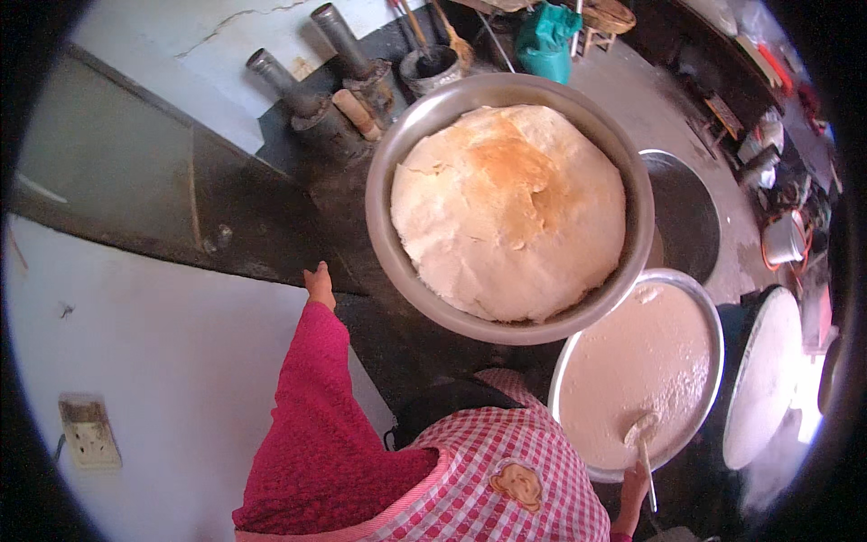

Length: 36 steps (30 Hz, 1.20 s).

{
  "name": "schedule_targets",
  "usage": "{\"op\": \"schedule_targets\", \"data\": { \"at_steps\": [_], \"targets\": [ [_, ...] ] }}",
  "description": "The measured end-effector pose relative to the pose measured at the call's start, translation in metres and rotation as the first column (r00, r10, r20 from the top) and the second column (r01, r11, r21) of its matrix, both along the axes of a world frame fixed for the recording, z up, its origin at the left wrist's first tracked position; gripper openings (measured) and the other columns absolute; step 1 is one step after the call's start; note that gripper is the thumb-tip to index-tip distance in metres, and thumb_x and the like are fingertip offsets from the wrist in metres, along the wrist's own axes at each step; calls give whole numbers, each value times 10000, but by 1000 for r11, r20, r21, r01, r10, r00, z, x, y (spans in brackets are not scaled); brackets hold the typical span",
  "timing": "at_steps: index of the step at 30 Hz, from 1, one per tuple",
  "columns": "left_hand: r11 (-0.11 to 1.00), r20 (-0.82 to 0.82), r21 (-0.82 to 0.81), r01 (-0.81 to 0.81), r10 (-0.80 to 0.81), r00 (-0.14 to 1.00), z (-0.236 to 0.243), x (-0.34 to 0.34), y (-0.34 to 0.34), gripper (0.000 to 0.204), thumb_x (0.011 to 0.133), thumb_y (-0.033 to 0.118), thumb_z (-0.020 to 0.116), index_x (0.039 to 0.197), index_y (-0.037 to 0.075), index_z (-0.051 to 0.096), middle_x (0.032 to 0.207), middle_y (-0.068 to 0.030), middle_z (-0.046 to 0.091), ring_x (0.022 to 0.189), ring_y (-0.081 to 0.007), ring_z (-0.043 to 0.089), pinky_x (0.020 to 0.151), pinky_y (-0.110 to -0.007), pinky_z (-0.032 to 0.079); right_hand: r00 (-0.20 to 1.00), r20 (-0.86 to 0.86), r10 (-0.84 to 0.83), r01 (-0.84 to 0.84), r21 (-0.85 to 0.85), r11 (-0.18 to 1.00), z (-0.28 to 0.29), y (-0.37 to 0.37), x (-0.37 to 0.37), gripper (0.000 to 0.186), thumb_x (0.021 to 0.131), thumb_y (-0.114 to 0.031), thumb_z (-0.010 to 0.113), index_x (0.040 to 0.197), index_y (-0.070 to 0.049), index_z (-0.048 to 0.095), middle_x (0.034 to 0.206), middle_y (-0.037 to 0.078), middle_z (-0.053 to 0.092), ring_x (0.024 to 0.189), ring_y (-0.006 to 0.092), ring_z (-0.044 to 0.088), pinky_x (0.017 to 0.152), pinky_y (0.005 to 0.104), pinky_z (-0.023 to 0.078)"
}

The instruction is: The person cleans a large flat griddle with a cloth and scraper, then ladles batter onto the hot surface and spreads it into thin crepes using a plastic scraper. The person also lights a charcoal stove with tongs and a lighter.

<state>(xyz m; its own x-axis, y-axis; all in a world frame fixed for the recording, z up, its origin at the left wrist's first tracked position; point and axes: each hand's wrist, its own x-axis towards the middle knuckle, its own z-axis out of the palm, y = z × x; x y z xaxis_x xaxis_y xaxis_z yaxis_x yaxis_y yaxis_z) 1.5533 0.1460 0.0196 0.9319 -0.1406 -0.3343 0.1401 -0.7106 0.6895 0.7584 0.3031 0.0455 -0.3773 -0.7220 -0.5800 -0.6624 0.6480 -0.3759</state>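
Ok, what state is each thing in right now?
Metal bowl: full, holding a domed, partly browned white mass.
Batter basin: filled with pale liquid, ladle dipped in.
Right hand: closed on the ladle handle.
Left hand: resting on the dark stove edge, holding nothing.

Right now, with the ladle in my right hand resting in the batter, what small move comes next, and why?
Probably lift the ladle with the right hand: its bowl sits in the white batter, and the dark griddle beside it looks bare. The left hand rests apart on the stove edge.
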Motion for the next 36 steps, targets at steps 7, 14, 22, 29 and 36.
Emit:
{"op": "schedule_targets", "data": {
  "at_steps": [7, 14, 22, 29, 36],
  "targets": [
    [978, -23, -197, -63, 60, 998, 97, 18, 15, 770, 842, 362, 549, 1387, 12, 133, 1436, -162, 190, 1306, -306, 240, 1029, -396, 271, 982, -61, 176, -186, -345, 920, -96, -30, -52, 296, 773, -71, 533, 1036, 64, 543, 970, 143, 588, 867, 243, 540, 737, 408, 431],
    [824, -175, -494, -277, 218, 960, 119, 119, 20, 799, 794, 468, 577, 1354, 14, 234, 1366, -160, 324, 1252, -274, 322, 945, -392, 355, 954, -124, 271, -288, -149, 946, -100, -85, -17, 304, 776, -67, 543, 1053, 60, 546, 992, 158, 589, 888, 247, 550, 786, 389, 441],
    [588, -61, -787, -187, 227, 972, 69, 233, 5, 559, 848, 156, 485, 1358, 107, 263, 1268, -115, 412, 1087, -210, 461, 888, -315, 395, 824, -237, 514, -481, 187, 857, -80, -123, 81, 315, 779, -62, 554, 1071, 55, 549, 1016, 176, 591, 912, 251, 561, 843, 367, 452],
    [31, -542, -797, -604, 406, 736, 58, 262, -8, 489, 828, 397, 573, 1232, 167, 420, 1116, -54, 505, 967, -136, 539, 869, -272, 386, 967, -92, 239, -251, -151, 956, -28, -160, 191, 385, 761, -112, 558, 1088, 91, 541, 1079, 239, 575, 1015, 327, 559, 899, 376, 431],
    [-184, -579, -813, -552, 160, 799, 54, 258, -10, 455, 794, 397, 630, 1111, 99, 501, 1093, -21, 582, 1017, -150, 557, 887, -341, 395, 954, -107, 280, -294, -160, 942, -51, -209, 222, 384, 765, -117, 537, 1082, 99, 541, 1070, 257, 575, 1007, 334, 566, 896, 381, 434]
  ]
}}
